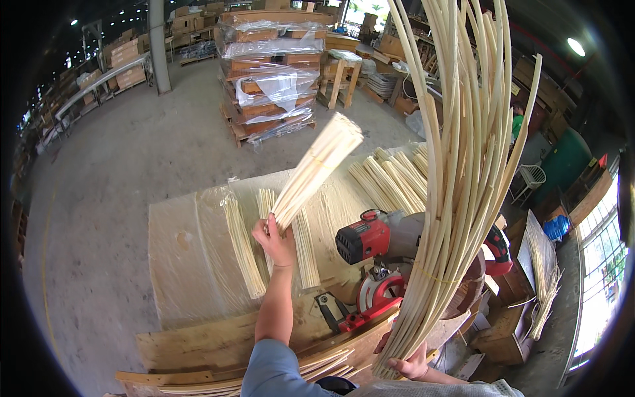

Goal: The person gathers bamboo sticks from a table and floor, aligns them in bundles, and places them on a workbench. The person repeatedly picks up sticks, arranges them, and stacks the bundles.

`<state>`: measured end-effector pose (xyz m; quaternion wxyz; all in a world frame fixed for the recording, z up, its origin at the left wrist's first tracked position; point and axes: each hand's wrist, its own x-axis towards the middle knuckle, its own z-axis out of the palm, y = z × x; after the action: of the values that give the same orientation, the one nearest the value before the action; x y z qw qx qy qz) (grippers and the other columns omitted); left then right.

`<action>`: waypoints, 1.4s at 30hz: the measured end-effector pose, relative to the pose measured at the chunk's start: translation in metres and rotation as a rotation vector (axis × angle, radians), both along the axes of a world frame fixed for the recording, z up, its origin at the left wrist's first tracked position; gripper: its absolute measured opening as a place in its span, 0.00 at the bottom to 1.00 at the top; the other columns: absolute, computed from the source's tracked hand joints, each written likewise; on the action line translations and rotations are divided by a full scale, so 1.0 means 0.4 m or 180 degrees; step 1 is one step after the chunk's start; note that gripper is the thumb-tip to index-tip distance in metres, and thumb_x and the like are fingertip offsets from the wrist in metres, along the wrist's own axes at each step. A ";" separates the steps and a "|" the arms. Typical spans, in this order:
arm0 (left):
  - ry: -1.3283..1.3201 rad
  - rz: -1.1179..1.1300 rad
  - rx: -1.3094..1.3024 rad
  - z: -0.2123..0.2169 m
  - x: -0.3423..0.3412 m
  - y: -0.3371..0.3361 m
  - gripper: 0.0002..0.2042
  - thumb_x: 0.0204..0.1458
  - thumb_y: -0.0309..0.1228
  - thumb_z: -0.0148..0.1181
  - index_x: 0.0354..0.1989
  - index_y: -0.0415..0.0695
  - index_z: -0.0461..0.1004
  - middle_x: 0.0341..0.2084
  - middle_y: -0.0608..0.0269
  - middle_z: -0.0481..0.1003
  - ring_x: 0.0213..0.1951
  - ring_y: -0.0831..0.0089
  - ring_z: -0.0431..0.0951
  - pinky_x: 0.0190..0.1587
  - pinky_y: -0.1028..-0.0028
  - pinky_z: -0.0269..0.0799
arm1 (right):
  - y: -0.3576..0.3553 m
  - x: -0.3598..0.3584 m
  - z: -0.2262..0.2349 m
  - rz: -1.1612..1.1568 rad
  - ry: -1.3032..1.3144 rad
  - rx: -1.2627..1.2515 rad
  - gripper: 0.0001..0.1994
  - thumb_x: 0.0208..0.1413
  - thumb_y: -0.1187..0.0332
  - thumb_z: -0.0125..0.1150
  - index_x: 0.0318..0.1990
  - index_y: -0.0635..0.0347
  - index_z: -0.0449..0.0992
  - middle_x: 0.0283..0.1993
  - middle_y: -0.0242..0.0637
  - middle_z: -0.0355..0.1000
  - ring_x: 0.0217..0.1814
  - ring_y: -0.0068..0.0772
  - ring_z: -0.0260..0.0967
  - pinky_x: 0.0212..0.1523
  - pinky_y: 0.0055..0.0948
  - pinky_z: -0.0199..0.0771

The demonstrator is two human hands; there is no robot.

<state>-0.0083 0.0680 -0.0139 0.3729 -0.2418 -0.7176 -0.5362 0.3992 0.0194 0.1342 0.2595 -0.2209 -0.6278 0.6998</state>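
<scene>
In my left hand (pixel 274 243) is a short bundle of pale rattan sticks (pixel 319 162), gripped at its lower end and tilted up to the right, a thin band around it. My right hand (pixel 409 362), low on the right, closes around the bottom of a long bundle of rattan canes (pixel 463 165). These canes rise past the top of the view and fan out, with a band near their lower part. Behind them stands a red and grey miter saw (pixel 383 238), partly hidden. Short cut bundles (pixel 241 248) lie on the board beneath my left hand.
More short bundles (pixel 389 180) lie beyond the saw. Loose canes (pixel 311 368) rest along the wooden bench (pixel 192 344) near me. Plastic-wrapped wooden furniture (pixel 271 73) stands stacked on a pallet ahead. Another long cane bundle (pixel 544 284) leans at the right.
</scene>
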 end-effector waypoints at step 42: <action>-0.0679 -0.1710 -0.4302 -0.049 0.254 -0.171 0.40 0.47 0.45 0.71 0.71 0.62 0.60 0.74 0.52 0.42 0.70 0.35 0.48 0.60 0.41 0.65 | -0.042 0.117 -0.042 0.0031 -0.0129 -0.0168 0.30 0.42 0.64 0.75 0.51 0.66 0.67 0.45 0.47 0.71 0.46 0.43 0.75 0.45 0.41 0.78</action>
<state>0.0932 -0.0004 -0.0336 -0.0737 -0.5329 -0.8400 -0.0703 0.4460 0.0027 0.1173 0.2375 -0.2387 -0.6154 0.7127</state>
